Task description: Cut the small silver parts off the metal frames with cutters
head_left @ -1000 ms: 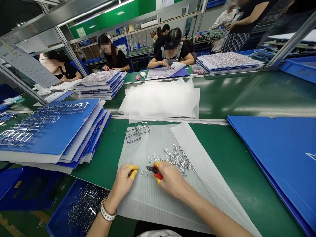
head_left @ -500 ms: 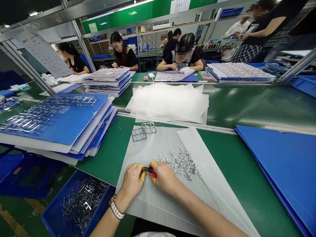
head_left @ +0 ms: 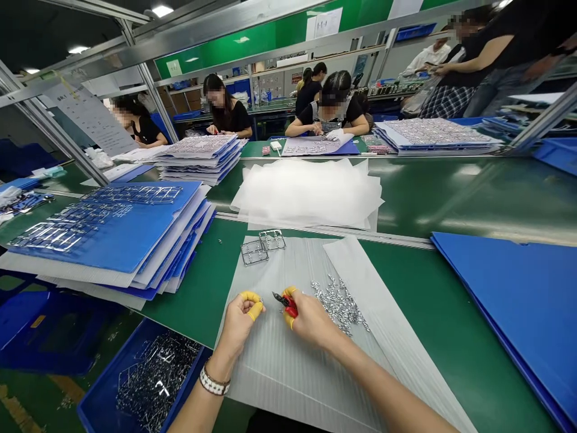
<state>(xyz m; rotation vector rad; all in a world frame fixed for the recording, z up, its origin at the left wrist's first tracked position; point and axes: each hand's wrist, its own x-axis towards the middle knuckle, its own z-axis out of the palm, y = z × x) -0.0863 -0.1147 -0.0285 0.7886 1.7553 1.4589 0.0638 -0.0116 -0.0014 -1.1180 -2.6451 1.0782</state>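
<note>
The right hand [head_left: 311, 316] grips cutters [head_left: 281, 299] pointing lengthwise to ten o'clock, handles [head_left: 292, 310] partly hidden. The left hand [head_left: 240, 320] pinches a blurry piece [head_left: 261, 299].

Open lanes over green tabletop [head_left: 428, 300] either side of white sheet [head_left: 270, 373], left one hemmed by blue-and-white stack [head_left: 144, 234], right one by blue board [head_left: 509, 300]; heap of small silver parts [head_left: 340, 304] blocking just past right hand [head_left: 309, 316], silver frames [head_left: 261, 242] at sheet's far left corner
</note>
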